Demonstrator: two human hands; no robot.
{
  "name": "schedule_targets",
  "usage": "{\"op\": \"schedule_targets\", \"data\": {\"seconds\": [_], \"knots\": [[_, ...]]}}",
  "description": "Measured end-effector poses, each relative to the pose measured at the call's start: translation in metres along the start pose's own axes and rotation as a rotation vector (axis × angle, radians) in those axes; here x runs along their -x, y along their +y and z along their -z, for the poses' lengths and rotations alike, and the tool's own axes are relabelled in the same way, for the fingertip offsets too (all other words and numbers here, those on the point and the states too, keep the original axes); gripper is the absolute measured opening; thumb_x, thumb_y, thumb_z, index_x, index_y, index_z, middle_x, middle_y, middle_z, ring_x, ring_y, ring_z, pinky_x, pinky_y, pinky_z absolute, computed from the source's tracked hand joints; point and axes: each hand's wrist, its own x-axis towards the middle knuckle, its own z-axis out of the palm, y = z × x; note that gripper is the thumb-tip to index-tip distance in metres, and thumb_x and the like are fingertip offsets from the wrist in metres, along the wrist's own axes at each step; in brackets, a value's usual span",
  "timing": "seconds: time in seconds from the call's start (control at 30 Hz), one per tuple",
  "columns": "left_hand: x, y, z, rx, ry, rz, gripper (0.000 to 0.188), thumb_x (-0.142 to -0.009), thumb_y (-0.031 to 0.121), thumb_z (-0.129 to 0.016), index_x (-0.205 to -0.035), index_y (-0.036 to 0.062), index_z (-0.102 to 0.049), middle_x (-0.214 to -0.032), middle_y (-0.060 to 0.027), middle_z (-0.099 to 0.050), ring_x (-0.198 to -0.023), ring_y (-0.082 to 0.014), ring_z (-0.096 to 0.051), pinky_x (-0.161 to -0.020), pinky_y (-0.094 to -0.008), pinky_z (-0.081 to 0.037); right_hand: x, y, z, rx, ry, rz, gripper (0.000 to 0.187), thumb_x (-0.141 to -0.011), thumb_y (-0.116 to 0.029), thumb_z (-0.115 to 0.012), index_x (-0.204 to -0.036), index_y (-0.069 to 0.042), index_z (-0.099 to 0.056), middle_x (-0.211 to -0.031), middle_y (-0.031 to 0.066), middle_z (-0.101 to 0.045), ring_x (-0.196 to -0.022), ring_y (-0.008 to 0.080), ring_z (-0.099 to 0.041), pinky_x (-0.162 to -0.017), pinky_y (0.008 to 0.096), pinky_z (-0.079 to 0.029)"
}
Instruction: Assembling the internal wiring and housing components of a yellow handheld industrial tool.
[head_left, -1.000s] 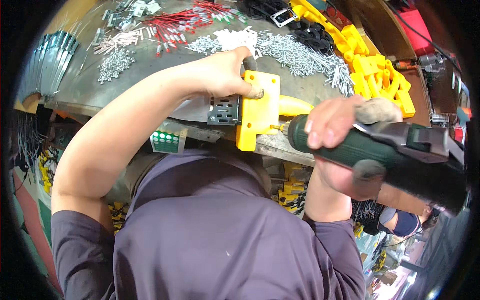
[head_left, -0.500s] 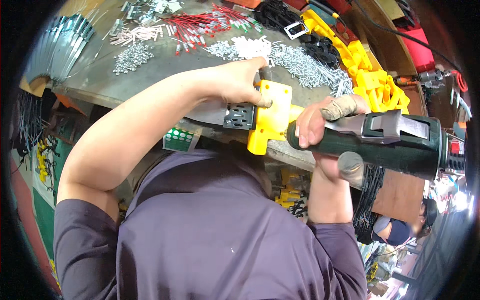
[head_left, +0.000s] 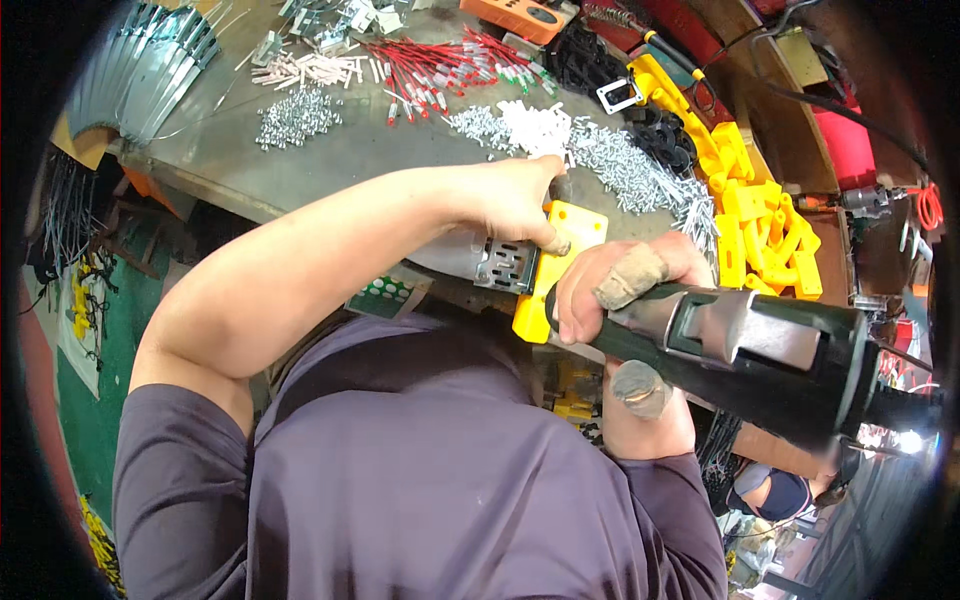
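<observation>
My left hand (head_left: 515, 203) is closed around a yellow plastic part (head_left: 581, 221), with the thumb pressed on its face. A dark slotted metal bracket (head_left: 507, 266) joins the part on its left, and a grey metal plate (head_left: 447, 257) runs on from the bracket under my forearm. Wrapped around a dark cylindrical power screwdriver (head_left: 690, 370), my right hand (head_left: 628, 285) has coverings on the finger and thumb. The tool lies almost level, its front end up against the yellow part. Its bit is hidden behind my right fingers.
On the grey table (head_left: 215, 175) lie nuts (head_left: 300, 118), screws (head_left: 625, 165), white pieces (head_left: 535, 128) and red-wired lights (head_left: 425, 75). Yellow parts (head_left: 770, 235) are heaped at the right. Metal plates (head_left: 150, 75) fan out at far left. Another person (head_left: 775, 490) is at lower right.
The screwdriver and my right hand have come left, closer against the yellow part, covering the gap where the bit showed. The tool tilts down more at its rear. The whole view has shifted slightly.
</observation>
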Motion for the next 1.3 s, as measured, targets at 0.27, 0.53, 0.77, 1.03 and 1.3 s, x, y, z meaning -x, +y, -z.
{"op": "schedule_targets", "data": {"seconds": [0.27,0.53,0.77,1.03,1.3], "knots": [[0.001,0.007,0.006,0.013,-0.036,0.044,0.080,-0.069,0.029,-0.079,-0.128,-0.0057,-0.038,-0.109,-0.0243,-0.060,-0.099,-0.0296,-0.060,-0.081,-0.0366,-0.049,-0.004,-0.006,0.005,-0.019,0.010,0.030,0.036,-0.085,-0.033,-0.063,-0.094,0.001,-0.059,-0.062,0.0150,-0.056,-0.049,0.0248,-0.054,-0.047,0.0361,-0.047],[0.005,0.007,0.001,0.174,-0.049,0.038,0.061,-0.072,0.022,-0.080,-0.116,-0.0022,-0.044,-0.101,-0.0169,-0.061,-0.095,-0.0219,-0.059,-0.078,-0.0326,-0.049,-0.039,0.006,0.024,0.053,0.317,0.227,0.051,-0.083,-0.046,-0.061,-0.111,-0.004,-0.050,-0.076,0.0092,-0.053,-0.061,0.0180,-0.051,-0.061,0.0326,-0.044],[-0.006,-0.011,-0.005,0.048,-0.003,0.004,0.064,-0.071,0.028,-0.080,-0.114,-0.0040,-0.044,-0.099,-0.0189,-0.064,-0.093,-0.0278,-0.063,-0.079,-0.0342,-0.049,-0.052,0.022,0.021,0.034,0.281,0.131,0.053,-0.076,-0.044,-0.070,-0.105,-0.004,-0.050,-0.073,0.0091,-0.051,-0.059,0.0175,-0.050,-0.058,0.0295,-0.044],[-0.007,-0.010,-0.007,0.176,-0.075,0.054,0.058,-0.073,0.024,-0.080,-0.111,-0.0021,-0.045,-0.096,-0.0154,-0.061,-0.089,-0.0216,-0.058,-0.075,-0.0321,-0.048,-0.054,0.020,0.031,-0.006,0.149,0.091,0.060,-0.078,-0.051,-0.065,-0.111,-0.003,-0.050,-0.073,0.0078,-0.050,-0.057,0.0172,-0.050,-0.057,0.0298,-0.044],[0.002,0.005,0.003,0.090,-0.084,0.123,0.070,-0.077,0.023,-0.079,-0.127,0.0008,-0.036,-0.098,-0.0143,-0.058,-0.084,-0.0167,-0.056,-0.068,-0.0308,-0.048,-0.023,0.006,0.054,0.119,0.336,0.159,0.060,-0.080,-0.058,-0.056,-0.110,-0.007,-0.048,-0.071,0.0061,-0.050,-0.057,0.0163,-0.050,-0.059,0.0315,-0.042]]}}
